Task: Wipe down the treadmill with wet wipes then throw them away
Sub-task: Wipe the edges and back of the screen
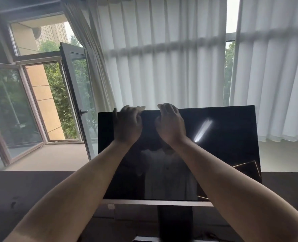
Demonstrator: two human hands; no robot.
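The treadmill's black screen [223, 137] stands upright on a dark post in front of me, glossy and reflecting a person. Both my hands are raised to its top edge, close together. My left hand [129, 124] is blurred; its fingers reach over the top edge and point right, and I cannot tell what they hold. My right hand [171, 123] has its fingers curled over the same edge, thumb on the screen's face. No wet wipe shows in either hand.
The dark treadmill console [22, 193] runs across the bottom, with the screen's post [175, 222] at its middle. White curtains [171, 58] hang behind the screen. An open window [75, 95] swings inward at the left, above a beige sill.
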